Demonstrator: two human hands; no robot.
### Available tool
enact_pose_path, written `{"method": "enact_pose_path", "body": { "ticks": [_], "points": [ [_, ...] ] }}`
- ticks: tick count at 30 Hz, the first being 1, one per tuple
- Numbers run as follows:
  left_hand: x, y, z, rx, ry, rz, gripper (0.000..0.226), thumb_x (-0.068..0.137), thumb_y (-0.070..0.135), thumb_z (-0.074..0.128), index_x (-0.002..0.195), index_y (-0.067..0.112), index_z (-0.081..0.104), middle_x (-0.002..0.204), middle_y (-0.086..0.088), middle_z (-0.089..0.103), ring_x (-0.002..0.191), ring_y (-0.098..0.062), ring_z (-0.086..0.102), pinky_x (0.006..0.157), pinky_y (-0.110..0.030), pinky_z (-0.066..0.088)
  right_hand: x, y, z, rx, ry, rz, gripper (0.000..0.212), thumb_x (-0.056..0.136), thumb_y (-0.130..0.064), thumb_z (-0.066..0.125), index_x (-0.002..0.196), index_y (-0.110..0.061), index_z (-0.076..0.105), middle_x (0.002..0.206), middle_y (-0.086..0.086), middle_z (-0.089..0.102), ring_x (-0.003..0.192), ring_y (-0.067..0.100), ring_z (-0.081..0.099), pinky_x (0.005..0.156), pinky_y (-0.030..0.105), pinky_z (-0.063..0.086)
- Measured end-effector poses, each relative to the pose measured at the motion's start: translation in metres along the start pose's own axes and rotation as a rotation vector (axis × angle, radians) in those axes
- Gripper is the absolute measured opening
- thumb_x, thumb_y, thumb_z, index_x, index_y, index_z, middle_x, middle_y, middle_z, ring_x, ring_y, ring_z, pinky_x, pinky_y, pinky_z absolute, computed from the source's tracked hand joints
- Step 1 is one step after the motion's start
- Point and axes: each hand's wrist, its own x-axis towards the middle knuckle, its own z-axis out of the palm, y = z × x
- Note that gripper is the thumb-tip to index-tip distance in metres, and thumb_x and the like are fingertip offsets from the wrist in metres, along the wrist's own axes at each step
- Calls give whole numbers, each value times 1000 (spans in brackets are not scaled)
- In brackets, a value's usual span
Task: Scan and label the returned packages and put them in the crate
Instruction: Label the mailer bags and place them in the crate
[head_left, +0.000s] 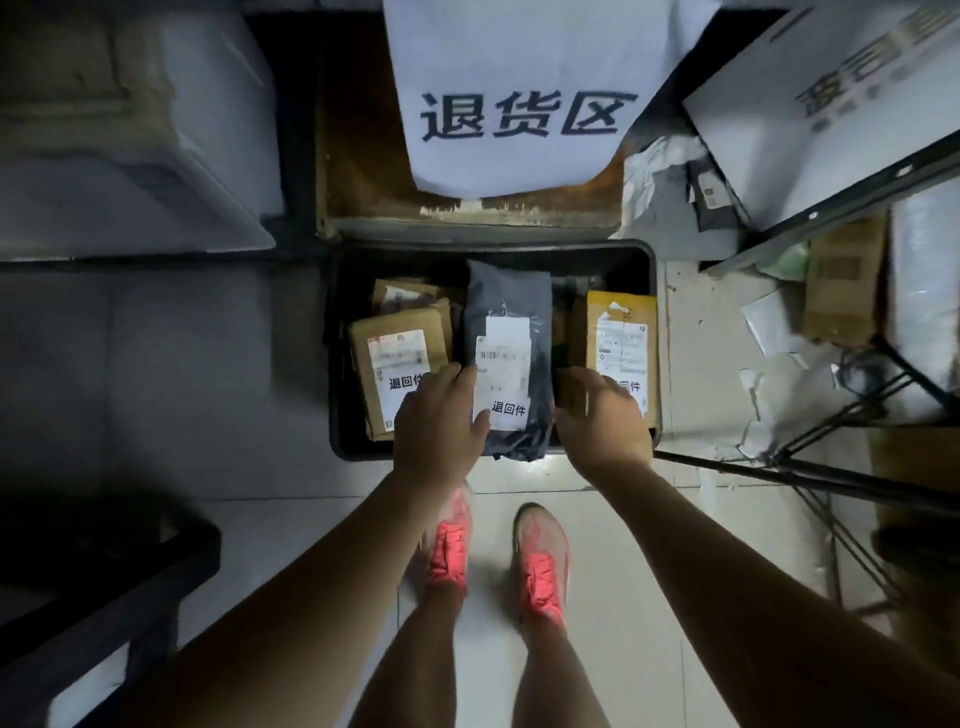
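- A big white sign (524, 98) printed with three dark characters hangs at the top centre of the frame, over a worn brown box.
- Below it, in the middle of the frame, a dark crate (493, 252) sits on the pale tiled floor.
- Inside the crate a grey poly-bag package (511, 296) lies lengthwise in the centre, its near end draped over the crate's front rim, with a white shipping label and a small return sticker (508, 409) on it.
- A brown carton (395, 358) lies in the crate's left part, and a yellow-brown carton (621, 332) in its right part; both carry labels.
- The left hand (439, 421) rests on the bag's left edge, thumb over the label, fingers lightly curled on it.
- The right hand (602, 415) hovers open just right of the bag, holding nothing.
- Pink shoes (540, 566) stand at the lower centre.
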Motion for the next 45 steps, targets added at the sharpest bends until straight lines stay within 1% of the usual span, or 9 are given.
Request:
{"method": "enact_pose_path", "body": {
  "ticks": [4,8,12,16,20,25,30,36,45],
  "points": [
    [-7,53,-85,314,-6,211,60,94,36,57,148,18,40,149,-5,44,133,-26,43,103,-39,37,-66,-16,-87,-191,49,-15,53,96,-25,57,147,-24,41,149,1,47,134,25,42,105,42,43],
    [-27,130,-174,453,1,353,60,97,39,50,151,21,33,150,-3,39,136,-24,37,105,-39,34,-143,-21,-181,-236,158,27,57,95,-27,56,149,-24,37,153,-3,40,135,24,39,104,40,41],
    [-72,215,-242,520,49,464,55,97,36,51,148,20,36,146,-4,45,135,-25,40,107,-40,35,-233,-5,-258,-205,310,121,57,94,-31,58,148,-24,39,152,-4,42,134,25,41,102,39,42],
    [-136,302,-272,599,61,596,48,97,37,50,142,21,43,137,-2,50,130,-23,42,101,-40,37,-336,37,-312,-156,438,242,51,94,-34,56,142,-24,46,144,-1,48,131,26,42,101,41,43],
    [-222,387,-261,651,65,763,45,98,40,47,139,21,44,132,-2,53,128,-24,44,101,-42,39,-451,103,-339,-70,556,356,41,92,-32,55,133,-23,52,139,0,52,125,26,46,98,41,44],
    [-345,480,-223,696,42,999,42,96,43,49,132,21,49,129,-4,55,126,-25,48,98,-41,41,-595,199,-346,22,656,517,47,91,-28,58,137,-20,53,140,2,53,129,28,46,101,40,43],
    [-434,553,-187,731,-7,1167,41,96,47,49,127,20,52,122,-4,58,119,-25,53,90,-41,46,-693,283,-338,106,702,669,47,93,-22,56,140,-20,50,144,2,51,131,27,45,102,39,43],
    [-474,629,-141,754,-23,1290,44,96,47,49,131,21,48,128,-4,55,122,-25,49,95,-41,44,-738,361,-348,231,749,741,53,94,-21,53,146,-24,44,151,-4,44,136,24,39,99,38,44],
    [-440,767,-69,736,-25,1327,45,97,47,47,134,22,48,127,-3,56,120,-23,50,94,-38,43,-708,474,-418,233,735,817,51,96,-24,55,146,-23,44,150,-3,45,135,22,42,98,36,45]
  ]
}}
